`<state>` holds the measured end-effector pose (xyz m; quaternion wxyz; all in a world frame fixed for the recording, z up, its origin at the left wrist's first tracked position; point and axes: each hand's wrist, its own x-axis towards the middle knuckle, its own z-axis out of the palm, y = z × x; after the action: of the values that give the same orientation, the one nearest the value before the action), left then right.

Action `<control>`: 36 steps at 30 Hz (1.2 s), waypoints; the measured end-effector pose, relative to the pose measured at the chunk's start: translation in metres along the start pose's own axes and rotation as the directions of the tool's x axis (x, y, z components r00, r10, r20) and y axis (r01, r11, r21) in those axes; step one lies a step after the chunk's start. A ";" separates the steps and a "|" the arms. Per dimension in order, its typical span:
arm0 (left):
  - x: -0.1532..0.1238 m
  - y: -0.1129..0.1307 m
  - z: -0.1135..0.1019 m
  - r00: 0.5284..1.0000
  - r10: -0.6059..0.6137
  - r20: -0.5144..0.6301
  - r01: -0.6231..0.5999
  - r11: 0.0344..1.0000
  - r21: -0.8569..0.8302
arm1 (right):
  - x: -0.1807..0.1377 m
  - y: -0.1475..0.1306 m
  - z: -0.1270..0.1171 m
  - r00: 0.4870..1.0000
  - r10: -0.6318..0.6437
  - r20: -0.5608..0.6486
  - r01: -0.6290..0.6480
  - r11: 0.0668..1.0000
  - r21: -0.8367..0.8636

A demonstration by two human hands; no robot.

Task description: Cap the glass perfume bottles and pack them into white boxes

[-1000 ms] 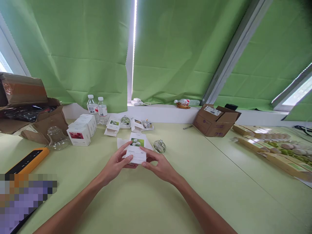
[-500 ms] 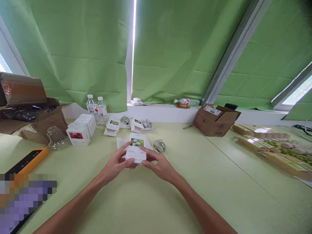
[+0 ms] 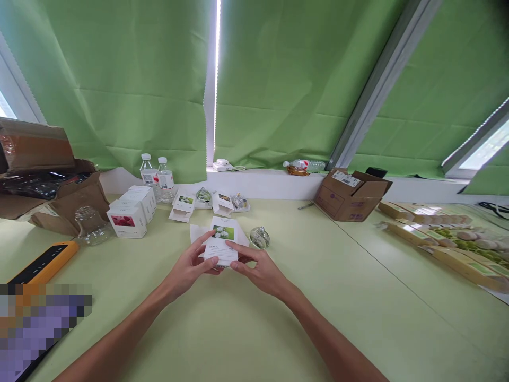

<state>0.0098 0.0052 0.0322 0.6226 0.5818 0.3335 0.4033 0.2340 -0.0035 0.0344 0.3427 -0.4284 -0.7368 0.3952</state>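
Note:
A small white carton with a green-and-white flower picture and an open flap is held between both hands over the table. My left hand grips its left side, thumb near the lower front edge. On the right side, my right hand holds it with thumb and fingers. A round silvery ornament-like object lies just beyond my right hand. Behind the carton stand two opened small boxes, one with a flower picture and another, each beside a shiny round item.
To the left are a row of white boxes, a clear glass jar, two water bottles and an orange power strip. An open cardboard box stands back right; long packs lie at far right.
Almost nothing differs. Both hands keep their grip on the carton, and the view has shifted very slightly.

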 end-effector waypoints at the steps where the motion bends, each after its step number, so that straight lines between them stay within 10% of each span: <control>1: 0.000 0.000 0.000 1.000 0.001 0.001 -0.001 1.000 0.001 | 0.000 0.000 0.000 1.000 0.002 -0.001 -0.002 1.000 -0.001; 36: 0.001 -0.004 -0.001 1.000 0.014 -0.004 -0.014 0.998 0.063 | 0.001 0.008 0.001 1.000 0.001 -0.008 -0.002 0.997 -0.072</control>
<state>0.0100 0.0068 0.0284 0.6003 0.6025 0.3435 0.3983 0.2359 -0.0008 0.0272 0.3299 -0.4425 -0.7488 0.3669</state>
